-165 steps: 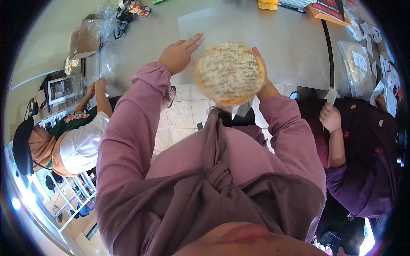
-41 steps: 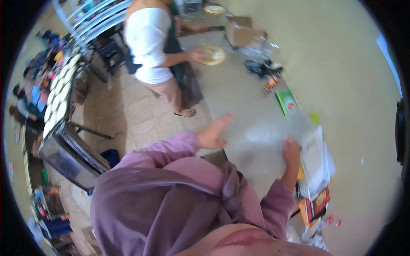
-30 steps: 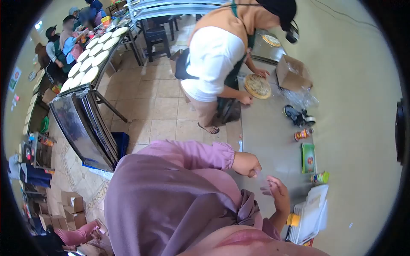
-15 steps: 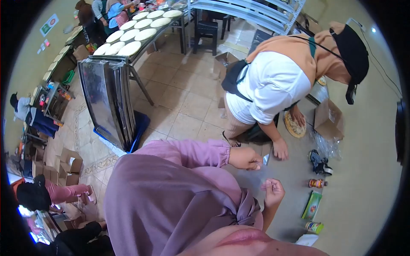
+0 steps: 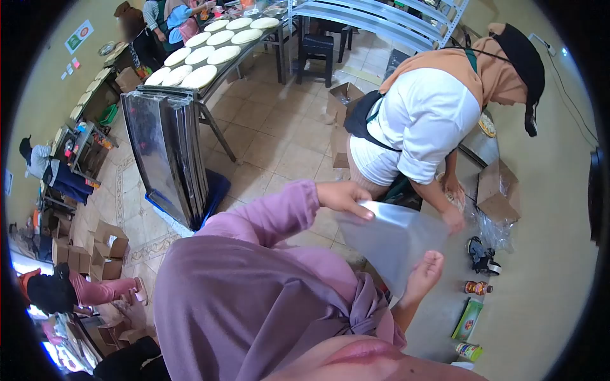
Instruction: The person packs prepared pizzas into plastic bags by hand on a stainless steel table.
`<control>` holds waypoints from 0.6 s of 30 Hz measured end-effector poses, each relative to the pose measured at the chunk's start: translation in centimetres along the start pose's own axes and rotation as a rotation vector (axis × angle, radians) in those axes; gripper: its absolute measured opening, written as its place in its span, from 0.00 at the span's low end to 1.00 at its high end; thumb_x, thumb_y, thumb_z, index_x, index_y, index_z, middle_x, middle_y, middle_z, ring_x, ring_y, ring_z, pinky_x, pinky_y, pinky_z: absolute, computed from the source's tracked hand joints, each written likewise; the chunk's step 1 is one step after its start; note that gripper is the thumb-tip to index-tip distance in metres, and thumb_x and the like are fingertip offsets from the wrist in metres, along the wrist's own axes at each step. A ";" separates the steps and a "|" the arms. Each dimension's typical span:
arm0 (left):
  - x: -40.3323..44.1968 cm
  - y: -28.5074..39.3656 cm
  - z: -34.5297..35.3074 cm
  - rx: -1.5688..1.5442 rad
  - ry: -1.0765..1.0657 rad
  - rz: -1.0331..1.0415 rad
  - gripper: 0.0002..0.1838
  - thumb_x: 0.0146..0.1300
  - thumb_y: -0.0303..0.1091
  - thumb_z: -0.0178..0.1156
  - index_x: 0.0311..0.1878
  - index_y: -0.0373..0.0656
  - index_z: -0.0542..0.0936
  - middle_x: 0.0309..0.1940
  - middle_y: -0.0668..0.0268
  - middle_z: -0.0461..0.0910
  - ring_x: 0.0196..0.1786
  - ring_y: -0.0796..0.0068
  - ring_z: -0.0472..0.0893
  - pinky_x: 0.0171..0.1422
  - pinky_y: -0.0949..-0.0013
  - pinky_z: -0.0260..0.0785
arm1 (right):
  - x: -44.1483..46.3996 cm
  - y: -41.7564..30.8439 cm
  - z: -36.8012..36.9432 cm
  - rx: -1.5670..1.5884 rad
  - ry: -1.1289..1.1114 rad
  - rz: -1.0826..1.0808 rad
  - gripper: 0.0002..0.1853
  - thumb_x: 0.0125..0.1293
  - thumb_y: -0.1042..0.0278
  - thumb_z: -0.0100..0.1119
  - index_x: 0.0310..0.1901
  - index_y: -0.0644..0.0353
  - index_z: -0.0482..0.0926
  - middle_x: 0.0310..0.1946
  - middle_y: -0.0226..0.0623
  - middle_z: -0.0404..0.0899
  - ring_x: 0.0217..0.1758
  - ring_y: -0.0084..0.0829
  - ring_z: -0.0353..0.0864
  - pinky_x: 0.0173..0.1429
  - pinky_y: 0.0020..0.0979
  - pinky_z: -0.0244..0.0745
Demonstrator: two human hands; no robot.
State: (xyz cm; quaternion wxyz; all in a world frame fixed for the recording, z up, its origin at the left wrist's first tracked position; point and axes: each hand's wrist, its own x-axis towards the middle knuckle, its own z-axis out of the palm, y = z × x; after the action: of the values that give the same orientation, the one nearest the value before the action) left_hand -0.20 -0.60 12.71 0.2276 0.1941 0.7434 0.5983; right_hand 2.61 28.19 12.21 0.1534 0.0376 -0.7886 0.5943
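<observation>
A clear plastic sheet or bag [image 5: 391, 238] is stretched between my two hands, above the metal table [image 5: 432, 317]. My left hand [image 5: 346, 198] pinches its upper left corner, thumb on top. At its lower right edge, my right hand [image 5: 426, 272] is closed on the plastic with the fingers curled. Whether the plastic is one layer or two cannot be made out. Beyond it, a co-worker in a white top [image 5: 432, 120] bends over the table, hands on a pizza [image 5: 452, 193] that their arm partly hides.
On the table's far side are a cardboard box [image 5: 499, 190], crumpled plastic [image 5: 495, 230], a dark strapped item [image 5: 481, 256], a bottle [image 5: 478, 287], a green packet [image 5: 467, 319] and a jar [image 5: 469, 351]. Upright trays [image 5: 162, 152] stand left, near a table of dough rounds [image 5: 222, 54].
The pizza I held earliest is no longer in my hands. Since the last frame, my hands have moved apart, spreading the plastic. The view has swung toward the room and the co-worker.
</observation>
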 end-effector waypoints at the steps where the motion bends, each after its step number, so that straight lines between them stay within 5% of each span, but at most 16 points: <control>1: -0.2 -0.5 -0.4 -0.212 0.002 -0.007 0.17 0.59 0.42 0.61 0.42 0.37 0.77 0.32 0.66 0.79 0.37 0.80 0.77 0.43 0.74 0.69 | 0.3 0.3 -0.6 -0.002 0.012 0.004 0.10 0.70 0.65 0.45 0.31 0.59 0.65 0.16 0.23 0.59 0.17 0.13 0.58 0.22 0.18 0.54; 5: 0.4 -0.7 1.1 -0.819 -0.107 0.048 0.18 0.61 0.40 0.58 0.50 0.39 0.74 0.43 0.65 0.79 0.45 0.74 0.78 0.53 0.73 0.67 | 0.0 0.4 -2.0 0.226 0.238 0.079 0.09 0.70 0.63 0.44 0.33 0.57 0.65 0.16 0.22 0.58 0.17 0.13 0.57 0.19 0.17 0.53; 10: 2.9 -1.5 5.5 -0.521 0.079 -0.057 0.11 0.64 0.39 0.55 0.39 0.41 0.78 0.33 0.68 0.80 0.39 0.77 0.79 0.43 0.75 0.68 | -1.2 2.3 -3.9 0.288 0.365 0.106 0.09 0.71 0.62 0.43 0.34 0.56 0.64 0.18 0.22 0.59 0.17 0.12 0.57 0.16 0.16 0.52; 13: 3.5 -0.7 5.7 -0.397 0.164 0.027 0.10 0.63 0.38 0.56 0.38 0.41 0.79 0.31 0.69 0.80 0.36 0.79 0.78 0.42 0.75 0.68 | -2.3 4.3 -5.1 0.285 0.367 0.181 0.09 0.70 0.62 0.44 0.36 0.59 0.67 0.21 0.24 0.64 0.20 0.13 0.63 0.20 0.16 0.60; 15: 3.5 1.1 5.8 -0.166 0.277 0.043 0.10 0.61 0.38 0.59 0.33 0.40 0.79 0.27 0.70 0.79 0.31 0.82 0.75 0.38 0.75 0.67 | -3.1 7.8 -6.4 0.185 0.152 0.186 0.11 0.68 0.65 0.48 0.45 0.64 0.70 0.29 0.31 0.73 0.31 0.20 0.73 0.34 0.21 0.71; 18: 4.7 1.3 6.2 0.063 0.310 0.114 0.14 0.59 0.42 0.62 0.28 0.40 0.78 0.22 0.71 0.76 0.27 0.83 0.73 0.32 0.74 0.66 | -4.4 7.7 -7.0 0.006 0.144 0.094 0.20 0.64 0.70 0.53 0.57 0.67 0.66 0.47 0.43 0.73 0.51 0.31 0.72 0.54 0.30 0.69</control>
State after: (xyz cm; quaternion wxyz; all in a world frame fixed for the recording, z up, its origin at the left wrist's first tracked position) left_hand -0.48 7.31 12.38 0.0696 0.1486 0.7757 0.6094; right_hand 6.32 36.52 5.49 0.1814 -0.0418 -0.7747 0.6043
